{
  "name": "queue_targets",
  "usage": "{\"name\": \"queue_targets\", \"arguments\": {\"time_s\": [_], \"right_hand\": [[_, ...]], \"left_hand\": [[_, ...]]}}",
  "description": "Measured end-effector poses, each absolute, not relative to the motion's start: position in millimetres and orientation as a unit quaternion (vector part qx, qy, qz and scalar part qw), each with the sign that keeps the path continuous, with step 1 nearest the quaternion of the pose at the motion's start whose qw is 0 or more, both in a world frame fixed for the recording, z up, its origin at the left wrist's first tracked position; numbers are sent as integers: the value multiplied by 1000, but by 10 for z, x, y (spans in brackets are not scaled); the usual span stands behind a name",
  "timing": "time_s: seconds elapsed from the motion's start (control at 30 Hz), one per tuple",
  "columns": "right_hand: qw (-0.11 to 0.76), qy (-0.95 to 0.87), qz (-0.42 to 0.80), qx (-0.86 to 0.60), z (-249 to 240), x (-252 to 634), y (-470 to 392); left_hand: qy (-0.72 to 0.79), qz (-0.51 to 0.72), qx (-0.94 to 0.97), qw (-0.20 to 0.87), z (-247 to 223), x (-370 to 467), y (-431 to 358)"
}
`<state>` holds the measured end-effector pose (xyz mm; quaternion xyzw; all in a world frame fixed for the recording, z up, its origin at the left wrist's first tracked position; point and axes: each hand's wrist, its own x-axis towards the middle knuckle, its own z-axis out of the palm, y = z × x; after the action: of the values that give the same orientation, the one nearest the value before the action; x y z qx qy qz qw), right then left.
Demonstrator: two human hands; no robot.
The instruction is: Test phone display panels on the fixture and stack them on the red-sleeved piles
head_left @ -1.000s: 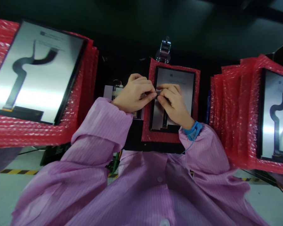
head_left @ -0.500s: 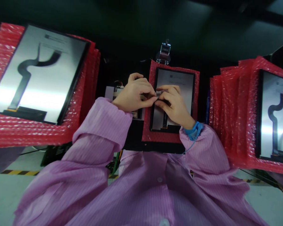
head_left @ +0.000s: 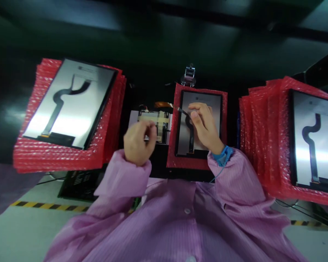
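Observation:
A display panel (head_left: 214, 116) lies silver side up on a red bubble-wrap sleeve (head_left: 177, 162) in front of me. Its black flex cable (head_left: 189, 125) reaches up and left and meets an orange flex strip (head_left: 164, 104). My right hand (head_left: 206, 127) hovers over the panel beside the cable, fingers loosely bent and apart, with nothing visible in them. Left of the panel is a circuit unit with yellowish tape (head_left: 153, 116). My left hand (head_left: 139, 142) is in front of that unit, curled and blurred; whether it holds anything cannot be made out.
On the left, another panel (head_left: 73, 105) tops a stack of red bubble-wrap sleeves (head_left: 57, 160). More sleeves (head_left: 268, 138) stand at the right with a panel (head_left: 317, 142) on them. A small metal counter (head_left: 190, 74) sits behind the middle panel. A blue wrist strap (head_left: 223, 156) circles my right wrist.
My hands were together at the cable end; they have parted. My left hand has moved left and down, and my right slightly right. The cable end and orange strip now show uncovered.

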<state>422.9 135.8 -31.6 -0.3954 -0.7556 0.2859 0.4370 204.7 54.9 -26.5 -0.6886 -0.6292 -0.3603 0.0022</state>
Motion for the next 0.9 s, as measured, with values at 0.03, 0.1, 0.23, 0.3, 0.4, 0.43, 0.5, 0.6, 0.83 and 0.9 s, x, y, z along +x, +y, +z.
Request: {"name": "queue_targets", "arguments": {"time_s": [0.03,0.1,0.23,0.3,0.4,0.43,0.5,0.6,0.83,0.9], "right_hand": [[444,-751,278,-402,-317,4229,1360],[455,-744,262,-413,-322,4233,1369],[465,-738,234,-429,-318,4259,1373],[466,-737,223,-436,-305,4276,1368],[471,-732,210,-445,-274,4299,1375],[474,-730,206,-447,-262,4309,1380],[481,-726,193,-452,-241,4346,1377],[475,-720,168,-478,-235,4462,1267],[335,-677,133,-642,-384,4777,583],[319,-667,147,-656,-425,4784,479]], "left_hand": [[-626,-305,-718,10,-341,2050,447],[-615,-214,-758,30,-464,2061,314],[-611,-123,-780,53,-539,2082,282],[-610,-105,-783,60,-525,2088,312],[-607,-86,-787,68,-510,2098,345],[-608,-79,-787,69,-513,2102,352],[-609,-68,-788,62,-535,2105,365],[-614,-80,-784,40,-600,2086,387],[-571,-288,-769,22,-620,2163,333],[-537,-312,-784,-2,-585,2282,293]]}}
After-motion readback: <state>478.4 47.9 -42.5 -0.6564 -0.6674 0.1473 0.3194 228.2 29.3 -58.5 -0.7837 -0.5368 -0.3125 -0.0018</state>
